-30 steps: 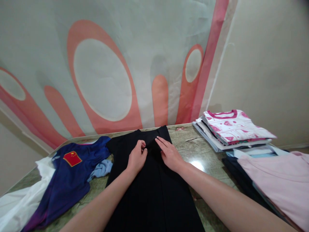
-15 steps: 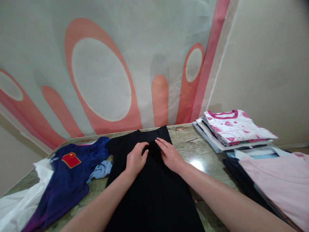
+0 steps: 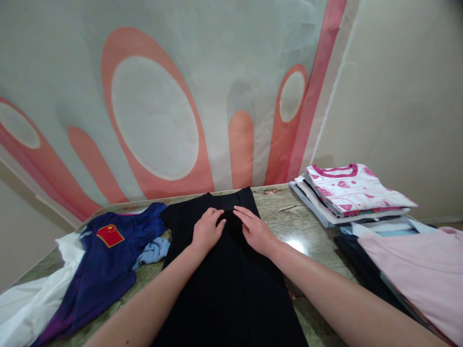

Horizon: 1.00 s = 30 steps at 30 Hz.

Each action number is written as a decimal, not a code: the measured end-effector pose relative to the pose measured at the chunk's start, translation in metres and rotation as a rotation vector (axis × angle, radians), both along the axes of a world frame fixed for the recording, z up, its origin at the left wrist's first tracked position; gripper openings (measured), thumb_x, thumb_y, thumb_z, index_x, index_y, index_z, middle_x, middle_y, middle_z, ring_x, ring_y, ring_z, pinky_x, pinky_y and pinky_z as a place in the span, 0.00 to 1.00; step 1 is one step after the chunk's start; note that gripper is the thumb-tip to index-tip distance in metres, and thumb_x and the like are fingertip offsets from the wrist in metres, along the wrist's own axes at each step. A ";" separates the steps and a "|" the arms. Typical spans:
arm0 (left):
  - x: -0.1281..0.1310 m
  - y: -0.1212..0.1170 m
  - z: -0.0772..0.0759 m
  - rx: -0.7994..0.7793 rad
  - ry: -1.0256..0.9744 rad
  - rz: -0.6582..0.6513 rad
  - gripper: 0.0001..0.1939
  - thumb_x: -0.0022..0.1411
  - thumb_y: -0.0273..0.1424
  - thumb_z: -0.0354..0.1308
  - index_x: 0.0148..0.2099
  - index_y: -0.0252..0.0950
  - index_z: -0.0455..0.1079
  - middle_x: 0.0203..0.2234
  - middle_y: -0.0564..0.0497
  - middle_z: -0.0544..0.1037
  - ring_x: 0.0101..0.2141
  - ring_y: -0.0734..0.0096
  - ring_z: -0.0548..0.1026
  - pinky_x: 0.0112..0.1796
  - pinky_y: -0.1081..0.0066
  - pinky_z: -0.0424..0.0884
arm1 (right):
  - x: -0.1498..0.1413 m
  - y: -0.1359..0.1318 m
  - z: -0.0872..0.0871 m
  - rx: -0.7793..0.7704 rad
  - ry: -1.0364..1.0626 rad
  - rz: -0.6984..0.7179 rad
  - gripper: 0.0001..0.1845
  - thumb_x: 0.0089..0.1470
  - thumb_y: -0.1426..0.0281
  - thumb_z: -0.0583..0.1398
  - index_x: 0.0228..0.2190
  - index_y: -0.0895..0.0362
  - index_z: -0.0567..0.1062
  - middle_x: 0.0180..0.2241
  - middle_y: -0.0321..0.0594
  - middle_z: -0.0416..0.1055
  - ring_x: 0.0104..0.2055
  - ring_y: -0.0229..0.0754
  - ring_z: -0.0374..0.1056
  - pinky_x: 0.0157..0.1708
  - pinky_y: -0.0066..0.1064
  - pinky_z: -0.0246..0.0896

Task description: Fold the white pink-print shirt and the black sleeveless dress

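A black garment (image 3: 224, 289) lies spread along the table in front of me, a short sleeve showing at its far left. My left hand (image 3: 208, 229) is on its upper part, closed on the cloth with thumb and fingertips near each other. Opposite it, my right hand (image 3: 256, 231) is closed on the same garment, fingers long and the thumb tucked underneath. A small dark fold shows between the two hands. To the left, a dark blue shirt (image 3: 104, 274) with a red flag patch (image 3: 110, 235) touches the black sleeve.
White cloth (image 3: 39, 294) and a light blue cloth (image 3: 154, 251) lie by the blue shirt. On the right stand a folded stack topped by a pink-and-white shirt (image 3: 356, 190) and a pile under a pale pink garment (image 3: 423, 274). A wall with an orange pattern (image 3: 162, 185) rises behind the wood-patterned table (image 3: 278, 207).
The view has shifted slightly, so the things on the left appear a little further right. Both hands stay at the same place on the black garment.
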State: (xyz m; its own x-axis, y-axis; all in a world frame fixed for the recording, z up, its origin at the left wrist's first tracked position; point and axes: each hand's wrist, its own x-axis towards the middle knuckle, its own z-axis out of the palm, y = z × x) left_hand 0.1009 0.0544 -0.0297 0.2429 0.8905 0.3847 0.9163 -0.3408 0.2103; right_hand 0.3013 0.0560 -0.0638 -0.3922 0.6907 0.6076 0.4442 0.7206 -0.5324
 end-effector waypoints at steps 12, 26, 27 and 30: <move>-0.009 0.030 -0.002 -0.261 -0.673 0.193 0.12 0.55 0.40 0.61 0.29 0.36 0.68 0.22 0.55 0.71 0.25 0.71 0.71 0.31 0.70 0.69 | 0.006 0.008 -0.008 -0.014 0.082 -0.133 0.34 0.49 0.84 0.50 0.57 0.56 0.64 0.58 0.46 0.58 0.60 0.45 0.57 0.60 0.41 0.55; -0.030 0.031 0.009 -0.836 -1.213 0.327 0.17 0.51 0.35 0.68 0.38 0.34 0.66 0.27 0.53 0.71 0.18 0.75 0.73 0.19 0.75 0.71 | 0.006 0.007 -0.005 -0.050 -0.045 -0.130 0.27 0.49 0.83 0.52 0.50 0.55 0.69 0.50 0.45 0.67 0.52 0.44 0.64 0.52 0.39 0.60; -0.031 0.033 0.008 -0.809 -1.203 0.316 0.16 0.51 0.34 0.68 0.37 0.35 0.65 0.27 0.53 0.71 0.19 0.76 0.73 0.19 0.76 0.71 | 0.006 0.007 -0.005 -0.047 -0.053 -0.128 0.26 0.49 0.84 0.53 0.50 0.55 0.70 0.49 0.44 0.68 0.51 0.44 0.64 0.51 0.39 0.60; -0.032 0.038 0.006 -0.740 -1.207 0.294 0.15 0.50 0.32 0.67 0.35 0.35 0.65 0.26 0.54 0.71 0.19 0.78 0.72 0.21 0.74 0.72 | 0.006 0.007 -0.005 -0.039 -0.083 -0.126 0.25 0.50 0.84 0.53 0.48 0.55 0.71 0.47 0.43 0.70 0.50 0.44 0.65 0.50 0.38 0.60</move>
